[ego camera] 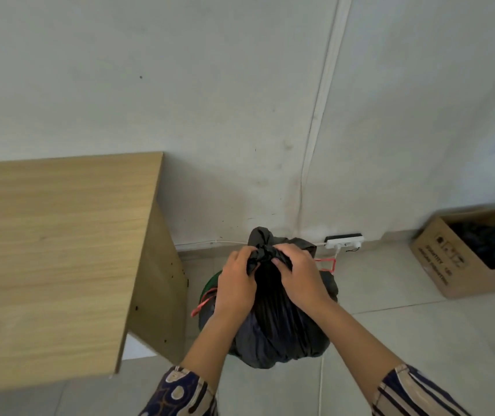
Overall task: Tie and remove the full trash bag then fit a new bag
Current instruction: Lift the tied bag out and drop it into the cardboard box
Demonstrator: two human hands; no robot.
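— Where was the black trash bag?
— On the floor by the wooden desk, bulging, over a green bin.
— And the hands?
— Left hand and right hand both gripped its bunched neck, close together.

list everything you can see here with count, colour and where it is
trash bag: 1, black, centre floor, neck bunched
bin: 1, green, mostly hidden behind the bag
handles: 2, red, either side of the bag
table: 1, light wood, left
cardboard box: 1, brown, right, dark contents
power strip: 1, white, at wall base
wall: 1, off-white, behind
floor: pale tiles
sleeves: 2, patterned navy and beige, bottom
left hand: 1, grips bag neck
right hand: 1, grips bag neck
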